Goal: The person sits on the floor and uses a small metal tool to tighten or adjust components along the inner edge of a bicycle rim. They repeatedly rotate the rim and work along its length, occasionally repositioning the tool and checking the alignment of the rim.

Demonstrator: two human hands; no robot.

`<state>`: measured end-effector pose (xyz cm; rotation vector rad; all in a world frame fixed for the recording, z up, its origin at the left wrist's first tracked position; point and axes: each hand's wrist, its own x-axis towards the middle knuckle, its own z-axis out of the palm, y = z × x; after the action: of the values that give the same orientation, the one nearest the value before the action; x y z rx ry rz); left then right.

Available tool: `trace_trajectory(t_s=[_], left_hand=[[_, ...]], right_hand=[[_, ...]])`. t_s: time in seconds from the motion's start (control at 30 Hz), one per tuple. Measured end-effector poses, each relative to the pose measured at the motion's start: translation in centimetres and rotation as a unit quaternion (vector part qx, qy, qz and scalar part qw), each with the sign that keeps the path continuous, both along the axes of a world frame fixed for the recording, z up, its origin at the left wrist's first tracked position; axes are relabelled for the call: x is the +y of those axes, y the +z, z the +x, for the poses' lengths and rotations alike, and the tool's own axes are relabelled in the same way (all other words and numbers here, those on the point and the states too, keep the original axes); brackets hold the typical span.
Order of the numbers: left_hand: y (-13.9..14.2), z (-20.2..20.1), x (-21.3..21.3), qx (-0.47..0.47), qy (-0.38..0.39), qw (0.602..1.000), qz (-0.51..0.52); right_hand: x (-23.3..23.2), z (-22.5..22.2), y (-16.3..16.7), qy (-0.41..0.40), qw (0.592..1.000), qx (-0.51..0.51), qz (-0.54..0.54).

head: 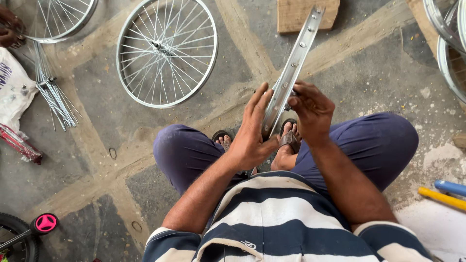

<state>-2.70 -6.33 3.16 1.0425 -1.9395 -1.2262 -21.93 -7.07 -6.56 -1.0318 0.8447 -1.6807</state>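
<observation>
This is a bicycle repair workshop, set up on the ground. The work goes on over a rough, stained concrete floor point(121, 121) with sandy seams. A finished spoked wheel point(166, 51) lies flat on it, with a second wheel point(58, 19) at the top left and more rims point(449, 43) stacked at the right edge. A bundle of loose spokes point(53, 92) lies nearby, and a small tyre with a pink hub point(45, 223) shows at the lower left.
</observation>
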Motion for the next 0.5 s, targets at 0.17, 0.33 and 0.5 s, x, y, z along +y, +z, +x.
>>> trace_trajectory(t_s=[0.17, 0.33, 0.5], left_hand=[[-0.3, 0.0, 0.4, 0.0, 0.015, 0.999, -0.03], [-0.7, -0.1, 0.7, 0.008, 0.018, 1.0, -0.02], [-1.8, 0.6, 0.8, 0.042, 0.012, 0.999, -0.012]], right_hand=[[-0.7, 0.5, -0.2, -0.001, 0.999, -0.04, 0.025], [-1.4, 0.3, 0.5, 0.082, 0.995, -0.048, 0.005], [-1.2, 0.5, 2.5, 0.123, 0.988, -0.06, 0.074]])
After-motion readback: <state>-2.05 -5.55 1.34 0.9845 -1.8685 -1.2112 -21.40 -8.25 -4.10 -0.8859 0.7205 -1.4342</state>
